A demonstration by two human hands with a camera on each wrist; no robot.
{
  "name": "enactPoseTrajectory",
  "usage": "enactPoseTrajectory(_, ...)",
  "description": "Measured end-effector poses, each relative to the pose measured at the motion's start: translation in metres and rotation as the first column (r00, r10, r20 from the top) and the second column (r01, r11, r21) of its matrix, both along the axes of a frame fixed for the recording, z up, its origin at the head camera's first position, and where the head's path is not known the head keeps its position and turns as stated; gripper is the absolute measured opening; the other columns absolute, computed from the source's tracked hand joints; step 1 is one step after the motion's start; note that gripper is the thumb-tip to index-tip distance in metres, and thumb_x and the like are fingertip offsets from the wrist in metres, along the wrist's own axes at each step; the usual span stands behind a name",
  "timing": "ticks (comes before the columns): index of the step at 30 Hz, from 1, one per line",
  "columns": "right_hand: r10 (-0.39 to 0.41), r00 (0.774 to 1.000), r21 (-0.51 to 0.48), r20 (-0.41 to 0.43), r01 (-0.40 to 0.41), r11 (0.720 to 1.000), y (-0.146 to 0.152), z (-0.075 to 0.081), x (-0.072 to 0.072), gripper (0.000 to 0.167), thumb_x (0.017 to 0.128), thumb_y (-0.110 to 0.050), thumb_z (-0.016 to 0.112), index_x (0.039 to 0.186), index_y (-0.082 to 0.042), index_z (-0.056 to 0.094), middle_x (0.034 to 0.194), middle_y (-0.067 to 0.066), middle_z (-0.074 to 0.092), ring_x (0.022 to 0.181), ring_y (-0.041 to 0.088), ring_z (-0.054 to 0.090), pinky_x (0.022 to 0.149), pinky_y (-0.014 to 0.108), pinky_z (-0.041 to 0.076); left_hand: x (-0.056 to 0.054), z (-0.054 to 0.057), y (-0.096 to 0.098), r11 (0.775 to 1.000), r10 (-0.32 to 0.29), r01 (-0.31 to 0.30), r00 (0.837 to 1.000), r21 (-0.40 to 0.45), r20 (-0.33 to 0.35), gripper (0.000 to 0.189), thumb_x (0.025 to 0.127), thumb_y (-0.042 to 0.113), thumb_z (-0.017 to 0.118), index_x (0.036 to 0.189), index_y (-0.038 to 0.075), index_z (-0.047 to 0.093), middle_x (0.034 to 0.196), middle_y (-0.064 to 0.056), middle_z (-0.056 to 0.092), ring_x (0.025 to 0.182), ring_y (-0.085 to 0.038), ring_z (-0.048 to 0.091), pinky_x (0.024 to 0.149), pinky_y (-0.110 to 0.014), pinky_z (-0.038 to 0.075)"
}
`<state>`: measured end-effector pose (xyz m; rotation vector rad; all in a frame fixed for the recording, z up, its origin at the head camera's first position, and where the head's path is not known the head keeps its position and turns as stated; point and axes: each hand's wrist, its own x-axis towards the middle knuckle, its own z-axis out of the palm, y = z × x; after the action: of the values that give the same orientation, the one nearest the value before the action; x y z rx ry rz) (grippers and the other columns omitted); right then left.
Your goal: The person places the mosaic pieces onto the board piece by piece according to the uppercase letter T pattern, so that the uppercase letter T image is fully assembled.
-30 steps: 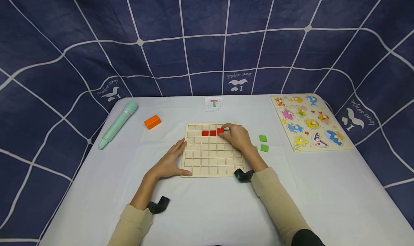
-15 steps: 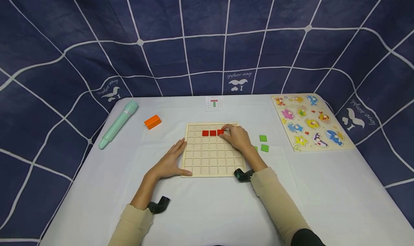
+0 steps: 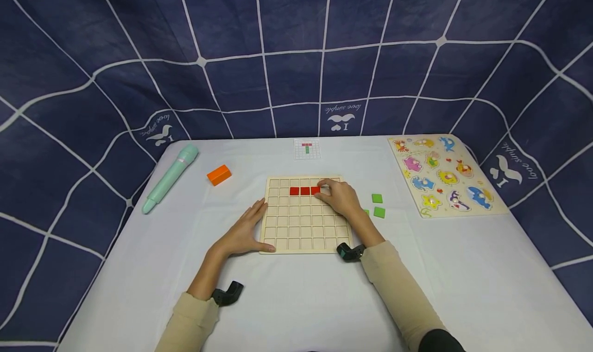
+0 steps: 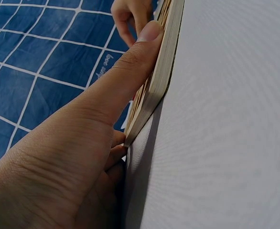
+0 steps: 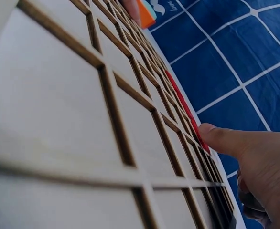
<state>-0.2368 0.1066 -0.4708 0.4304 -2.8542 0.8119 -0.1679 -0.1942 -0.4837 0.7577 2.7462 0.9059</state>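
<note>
A wooden grid board (image 3: 301, 232) lies flat on the white table. Three red square tiles (image 3: 304, 191) sit side by side in a row near its far edge. My right hand (image 3: 342, 196) pinches the rightmost red tile (image 3: 315, 190) between thumb and fingertips; the right wrist view has the thumb (image 5: 221, 138) against its red edge. With fingers spread, my left hand (image 3: 242, 232) rests along the board's left side, and its thumb (image 4: 140, 52) lies on the near corner. Several green tiles (image 3: 379, 212) lie right of the board, one partly hidden by the right arm.
Behind the board is a small pattern card (image 3: 307, 149) with a red and green T. An orange block (image 3: 219, 175) and a mint-green stick-shaped object (image 3: 170, 178) lie to the left. An animal puzzle board (image 3: 445, 177) is at the right.
The rightmost red tile, slightly askew and raised a second ago, has gone down level with the other two under my right fingers. My left hand has kept its place.
</note>
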Motion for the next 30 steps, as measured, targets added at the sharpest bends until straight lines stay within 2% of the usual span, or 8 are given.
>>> enactPoseTrajectory(9, -0.016, 1.000, -0.039, -0.017, 0.015, 0.999, 0.026, 0.006, 0.013, 0.035, 0.080, -0.037, 0.071, 0.108, -0.015, 0.068, 0.051, -0.003, 0.041, 0.046, 0.013, 0.032, 0.043, 0.029, 0.028, 0.000, 0.000, 0.001, 1.000, 0.001, -0.001, 1.000, -0.012, 0.005, 0.126, 0.055, 0.067, 0.075, 0.148, 0.005, 0.015, 0.154, -0.006, 0.006, 0.140, -0.021, 0.004, 0.111, -0.041, 0.010)
enactPoseTrajectory(20, -0.062, 0.996, 0.038, -0.071, 0.065, 0.997, 0.080, 0.012, 0.032, 0.036, 0.079, -0.031, 0.073, 0.109, -0.012, 0.067, 0.052, -0.002, 0.040, 0.044, 0.013, 0.031, 0.042, 0.029, 0.027, -0.001, 0.003, 0.002, 1.000, 0.001, -0.001, 1.000, -0.010, 0.004, 0.127, 0.054, 0.067, 0.075, 0.148, 0.005, 0.015, 0.154, -0.008, 0.007, 0.140, -0.022, 0.004, 0.111, -0.043, 0.011)
enactPoseTrajectory(25, -0.093, 0.994, 0.049, -0.051, 0.096, 0.994, 0.102, 0.015, 0.038, 0.037, 0.080, -0.031, 0.072, 0.111, -0.011, 0.066, 0.053, -0.001, 0.041, 0.045, 0.013, 0.033, 0.043, 0.029, 0.028, 0.000, 0.003, 0.001, 1.000, 0.009, -0.009, 1.000, -0.010, 0.006, 0.127, 0.054, 0.069, 0.074, 0.148, 0.005, 0.015, 0.154, -0.007, 0.007, 0.140, -0.024, 0.005, 0.110, -0.046, 0.014)
enactPoseTrajectory(30, -0.127, 0.991, 0.043, -0.047, 0.129, 0.991, 0.117, 0.015, 0.040, 0.036, 0.079, -0.029, 0.073, 0.109, -0.011, 0.066, 0.054, 0.000, 0.041, 0.045, 0.014, 0.033, 0.042, 0.029, 0.028, 0.000, 0.003, 0.000, 1.000, 0.007, -0.007, 1.000, -0.004, 0.004, 0.127, 0.055, 0.067, 0.074, 0.148, 0.005, 0.015, 0.154, -0.007, 0.007, 0.140, -0.023, 0.004, 0.110, -0.045, 0.012)
